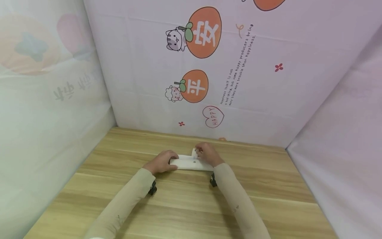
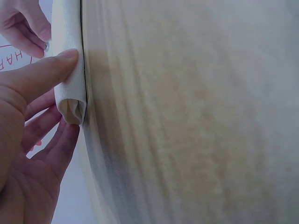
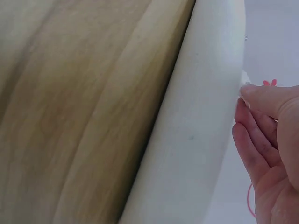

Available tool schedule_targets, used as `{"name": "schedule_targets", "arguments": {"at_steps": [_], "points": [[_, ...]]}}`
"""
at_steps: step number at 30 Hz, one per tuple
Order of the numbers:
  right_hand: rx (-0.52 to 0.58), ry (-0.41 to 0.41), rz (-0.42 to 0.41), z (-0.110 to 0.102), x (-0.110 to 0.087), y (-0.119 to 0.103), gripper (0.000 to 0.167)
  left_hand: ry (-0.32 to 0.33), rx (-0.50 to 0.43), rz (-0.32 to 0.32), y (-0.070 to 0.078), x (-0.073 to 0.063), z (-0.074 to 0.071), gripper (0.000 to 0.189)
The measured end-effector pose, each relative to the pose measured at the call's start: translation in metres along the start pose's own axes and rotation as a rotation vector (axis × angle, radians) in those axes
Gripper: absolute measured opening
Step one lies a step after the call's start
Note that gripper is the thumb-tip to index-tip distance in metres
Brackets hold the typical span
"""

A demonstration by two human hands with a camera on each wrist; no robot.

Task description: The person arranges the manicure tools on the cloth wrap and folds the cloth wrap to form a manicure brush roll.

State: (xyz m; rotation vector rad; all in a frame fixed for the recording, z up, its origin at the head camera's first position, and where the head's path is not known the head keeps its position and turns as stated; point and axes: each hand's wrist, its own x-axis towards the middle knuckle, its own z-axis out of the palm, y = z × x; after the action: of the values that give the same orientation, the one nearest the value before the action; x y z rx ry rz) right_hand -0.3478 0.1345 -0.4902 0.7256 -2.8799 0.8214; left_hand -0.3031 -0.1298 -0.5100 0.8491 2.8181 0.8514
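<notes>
A long white strip of folded fabric (image 1: 185, 163) lies crosswise on the wooden table, with a small round stud (image 1: 194, 162) on its front face. My left hand (image 1: 161, 162) grips its left end. In the left wrist view the thumb presses on the near face of the fabric (image 2: 67, 30) and the fingers reach behind, by the end where rolled layers show. A short white tab (image 1: 193, 153) stands up from the strip's far edge. My right hand (image 1: 208, 154) pinches this tab between thumb and fingertips. In the right wrist view the tab is mostly hidden behind the thumb (image 3: 261, 97).
The wood-grain table (image 1: 185, 205) stretches toward me and to both sides. A printed white curtain (image 1: 143, 83) hangs close behind the far table edge. Pale cloth walls (image 1: 337, 149) enclose the left and right sides. Each wrist wears a black camera mount (image 1: 153, 188).
</notes>
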Motion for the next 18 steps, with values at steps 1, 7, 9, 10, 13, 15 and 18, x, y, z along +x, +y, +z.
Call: {"name": "schedule_targets", "arguments": {"at_steps": [1,7,9,10,13,15,18], "points": [[-0.001,0.0,-0.005,-0.002,-0.002,-0.001,0.021,-0.001,-0.001,-0.003,0.001,0.0,0.0,0.042],[-0.02,-0.026,-0.072,-0.008,-0.012,-0.005,0.017,0.0,0.012,-0.009,0.002,0.001,0.0,0.042],[-0.027,-0.036,-0.097,-0.009,-0.017,-0.007,0.018,-0.002,0.013,-0.007,0.001,0.002,0.0,0.041],[-0.031,-0.034,-0.113,-0.009,-0.02,-0.008,0.018,-0.001,0.009,-0.006,0.001,0.002,-0.001,0.041],[-0.052,-0.041,-0.156,-0.008,-0.027,-0.009,0.017,-0.004,0.002,-0.003,0.001,0.002,-0.001,0.041],[-0.07,-0.048,-0.19,-0.006,-0.031,-0.009,0.016,-0.006,0.002,-0.001,0.001,0.002,-0.001,0.041],[-0.072,-0.07,-0.211,-0.007,-0.034,-0.007,0.016,-0.004,-0.002,0.002,0.002,0.001,-0.002,0.04]]}}
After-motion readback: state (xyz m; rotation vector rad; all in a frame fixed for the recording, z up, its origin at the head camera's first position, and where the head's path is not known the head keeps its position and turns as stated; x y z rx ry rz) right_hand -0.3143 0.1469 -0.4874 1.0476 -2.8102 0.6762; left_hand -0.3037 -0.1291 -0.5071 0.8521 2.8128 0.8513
